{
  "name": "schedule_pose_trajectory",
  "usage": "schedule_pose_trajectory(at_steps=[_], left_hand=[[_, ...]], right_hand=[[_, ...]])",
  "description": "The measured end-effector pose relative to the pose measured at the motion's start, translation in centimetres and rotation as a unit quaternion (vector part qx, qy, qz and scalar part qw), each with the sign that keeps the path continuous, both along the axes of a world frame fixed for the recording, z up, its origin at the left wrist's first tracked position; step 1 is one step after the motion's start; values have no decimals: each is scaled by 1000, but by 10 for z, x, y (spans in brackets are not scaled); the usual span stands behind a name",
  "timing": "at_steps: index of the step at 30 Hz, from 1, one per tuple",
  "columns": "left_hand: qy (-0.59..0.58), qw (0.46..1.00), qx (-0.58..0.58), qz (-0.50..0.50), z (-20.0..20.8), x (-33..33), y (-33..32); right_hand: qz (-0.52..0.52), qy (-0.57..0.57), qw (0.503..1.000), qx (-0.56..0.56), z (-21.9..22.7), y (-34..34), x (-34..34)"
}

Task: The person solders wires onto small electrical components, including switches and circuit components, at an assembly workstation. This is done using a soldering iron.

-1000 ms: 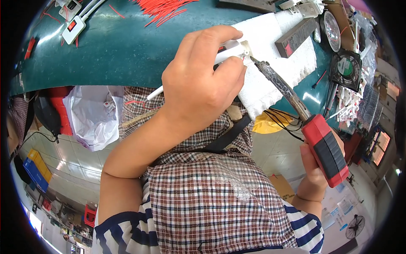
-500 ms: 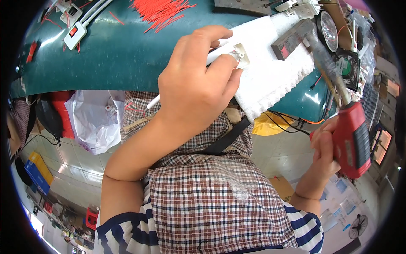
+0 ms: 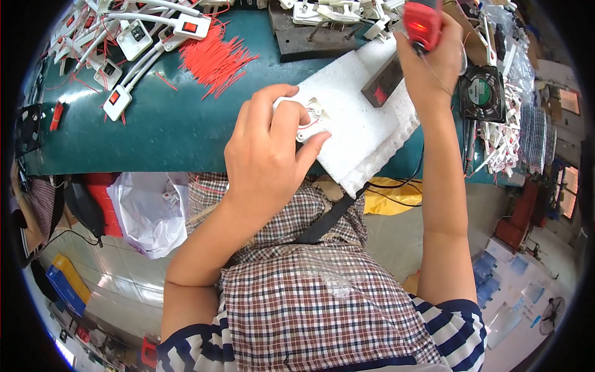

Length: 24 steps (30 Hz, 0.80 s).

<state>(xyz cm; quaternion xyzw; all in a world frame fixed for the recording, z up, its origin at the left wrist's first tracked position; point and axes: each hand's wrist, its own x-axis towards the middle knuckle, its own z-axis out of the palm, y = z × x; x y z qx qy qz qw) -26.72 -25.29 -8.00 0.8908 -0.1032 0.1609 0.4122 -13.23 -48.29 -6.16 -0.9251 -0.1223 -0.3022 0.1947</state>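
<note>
My left hand [image 3: 263,146] is closed on a small white plastic housing [image 3: 317,126], fingers over its far side and thumb along the near edge. Thin wires and metal parts show inside its open face. The housing is held at the left edge of a white foam pad [image 3: 356,133]. At the upper right, my right hand [image 3: 434,71] grips a red soldering gun [image 3: 423,22] with a lit spot on its body. Its tip is out of sight. Just left of that hand, a dark rectangular block [image 3: 384,82] with a red patch lies on the foam.
A pile of short red wires [image 3: 217,62] lies on the green table [image 3: 167,136]. White switch housings with cables [image 3: 118,102] crowd the far left. A dark metal fixture [image 3: 304,43] stands behind the foam. A black fan [image 3: 482,93] sits at the right, near more white parts.
My right hand has swung the soldering gun from the lower right up to the far side of the table. My left hand has shifted its grip on the housing, and the view has tilted upward.
</note>
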Motion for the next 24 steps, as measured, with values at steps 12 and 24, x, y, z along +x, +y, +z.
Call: schedule_pose_trajectory(at_steps=[12,24], left_hand=[[178,873,-454,6,8,13,14],[216,957,40,188,41,-52,163]], right_hand=[[75,-4,997,24,-10,-28,13],[124,113,971,169,1,57,-116]])
